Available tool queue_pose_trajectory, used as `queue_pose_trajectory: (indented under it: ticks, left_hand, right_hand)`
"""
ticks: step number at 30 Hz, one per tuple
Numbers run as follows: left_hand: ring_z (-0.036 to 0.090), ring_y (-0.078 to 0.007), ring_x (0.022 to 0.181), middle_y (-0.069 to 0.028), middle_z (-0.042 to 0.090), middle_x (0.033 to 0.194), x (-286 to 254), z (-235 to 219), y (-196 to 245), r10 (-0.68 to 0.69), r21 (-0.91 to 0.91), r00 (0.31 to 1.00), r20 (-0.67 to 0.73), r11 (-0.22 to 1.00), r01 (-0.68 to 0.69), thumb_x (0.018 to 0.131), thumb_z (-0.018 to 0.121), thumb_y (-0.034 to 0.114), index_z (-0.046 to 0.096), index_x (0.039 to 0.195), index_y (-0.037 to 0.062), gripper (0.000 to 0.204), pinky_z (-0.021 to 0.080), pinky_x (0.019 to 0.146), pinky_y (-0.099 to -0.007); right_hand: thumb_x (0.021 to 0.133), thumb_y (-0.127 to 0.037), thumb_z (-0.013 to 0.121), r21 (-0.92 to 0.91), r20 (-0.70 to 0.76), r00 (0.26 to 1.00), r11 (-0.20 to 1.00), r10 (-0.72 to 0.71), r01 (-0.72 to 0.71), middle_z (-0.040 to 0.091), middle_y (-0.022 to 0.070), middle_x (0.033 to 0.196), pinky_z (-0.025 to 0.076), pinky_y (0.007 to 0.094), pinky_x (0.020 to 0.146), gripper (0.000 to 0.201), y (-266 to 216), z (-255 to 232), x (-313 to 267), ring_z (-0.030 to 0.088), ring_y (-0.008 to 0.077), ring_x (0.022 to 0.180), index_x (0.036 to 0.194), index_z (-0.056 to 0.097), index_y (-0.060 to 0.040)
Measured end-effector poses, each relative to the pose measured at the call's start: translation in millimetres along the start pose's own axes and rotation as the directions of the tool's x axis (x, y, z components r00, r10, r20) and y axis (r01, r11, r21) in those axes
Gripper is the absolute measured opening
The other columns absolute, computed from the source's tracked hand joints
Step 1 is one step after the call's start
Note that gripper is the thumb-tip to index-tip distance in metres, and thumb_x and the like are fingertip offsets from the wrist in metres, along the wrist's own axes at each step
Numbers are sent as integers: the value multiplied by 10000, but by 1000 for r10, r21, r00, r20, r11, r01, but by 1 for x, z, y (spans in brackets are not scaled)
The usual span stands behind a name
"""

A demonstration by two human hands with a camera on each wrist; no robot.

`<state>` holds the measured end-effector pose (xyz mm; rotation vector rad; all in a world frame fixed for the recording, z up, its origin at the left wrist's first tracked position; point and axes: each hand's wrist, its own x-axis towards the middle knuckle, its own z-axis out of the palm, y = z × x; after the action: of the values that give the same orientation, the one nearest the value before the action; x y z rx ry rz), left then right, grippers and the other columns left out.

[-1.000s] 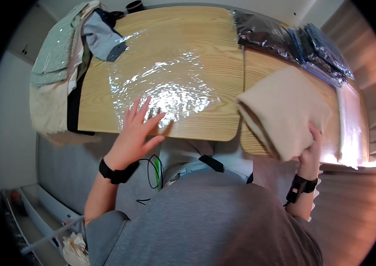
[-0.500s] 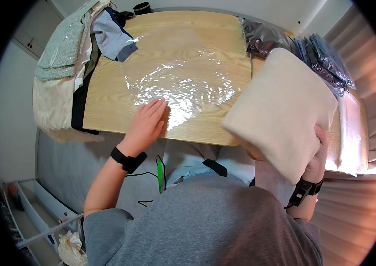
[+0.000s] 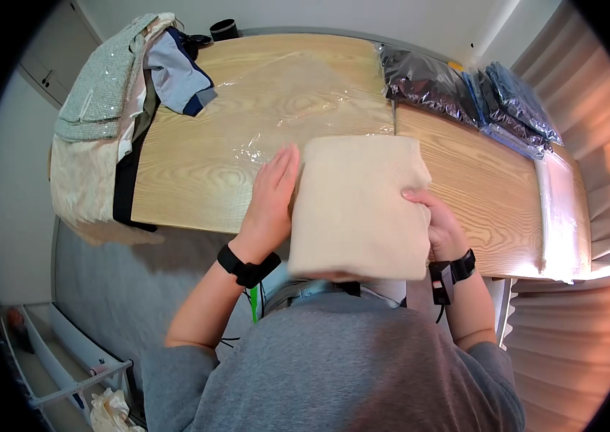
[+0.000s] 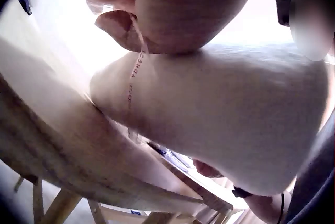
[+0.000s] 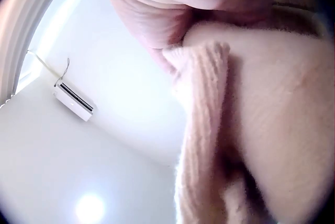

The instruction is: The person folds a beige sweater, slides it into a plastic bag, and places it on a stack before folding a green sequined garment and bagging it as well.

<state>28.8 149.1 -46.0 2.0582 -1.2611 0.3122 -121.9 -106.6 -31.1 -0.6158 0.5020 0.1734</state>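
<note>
You gripped the folded sweater [image 3: 357, 209] with your right hand [image 3: 440, 229], fingers curled over its edge, while your left hand [image 3: 270, 198] lay flat-fingered, steadying the clear bag [image 3: 297, 93] on the bench [image 3: 182, 169].

A folded sweater [image 3: 357, 205] sat at the lower centre of the frame, overhanging the near edge of the bench [image 3: 197, 173]. The left hand [image 3: 272, 194] lay against its left side, the right hand [image 3: 440, 225] gripped its right side. A clear plastic bag [image 3: 297, 93] lay on the bench above it. A clothes pile [image 3: 114, 108] occupied the upper left, packed bags [image 3: 463, 90] the upper right.
</note>
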Motion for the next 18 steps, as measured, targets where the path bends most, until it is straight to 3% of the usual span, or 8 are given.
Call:
queue_pose_trajectory:
  ticks: [5, 7, 10, 12, 14, 18]
  left_hand:
    - [263, -352, 1363, -168, 303, 1455, -9, -5, 5, -47, 43, 993, 107, 998, 42, 700, 538, -106, 265, 1414, -7, 771, 211, 1091, -520]
    - [260, -343, 1366, -164, 300, 1458, -9, -4, 8, -56, 54, 990, 129, 997, 50, 691, 512, -125, 273, 1411, -4, 768, 205, 1093, -524]
    - [258, -327, 1372, -155, 299, 1461, -5, 1, 15, -61, 68, 989, 138, 996, 52, 670, 468, -156, 285, 1406, 1, 775, 196, 1094, -530]
    - [258, -320, 1373, -151, 302, 1462, -5, 2, 17, -60, 70, 990, 129, 996, 51, 659, 450, -168, 290, 1404, 4, 782, 193, 1093, -534]
    - [246, -327, 1376, -146, 291, 1469, -4, 2, 17, -54, 82, 992, 110, 996, 45, 659, 454, -159, 289, 1407, 7, 784, 182, 1097, -537]
    - [313, -337, 1334, -174, 335, 1433, -14, -1, 11, -44, 162, 997, 66, 986, 33, 664, 489, -112, 382, 1349, 2, 702, 230, 1073, -531]
  right_hand:
    - [826, -67, 609, 77, -31, 985, 982, -171, 173, 586, 193, 1155, 511, 425, 907, 448, 1, -13, 24, 604, 298, 1037, 1231, 451, 40]
    - [842, -74, 601, 89, -122, 948, 948, -293, 304, 577, 173, 1185, 464, 445, 967, 437, 8, -1, 26, 562, 304, 1101, 1243, 452, 17]
    - [850, -95, 607, 188, -106, 946, 928, -305, 320, 555, 153, 1225, 422, 450, 1010, 462, 15, -2, 38, 530, 303, 1144, 1267, 432, 1]
    - [855, -94, 611, 256, -71, 958, 923, -277, 286, 520, 139, 1271, 417, 437, 1017, 486, 29, 4, 44, 521, 290, 1157, 1288, 409, -8]
    - [859, -79, 608, 140, -48, 942, 932, -331, 335, 489, 137, 1302, 410, 446, 1020, 496, 45, 16, 50, 506, 288, 1175, 1302, 395, -18]
    - [869, -75, 597, 63, -1, 996, 994, -90, 90, 499, 126, 1285, 419, 473, 1007, 494, 35, 28, 43, 497, 285, 1182, 1316, 389, -44]
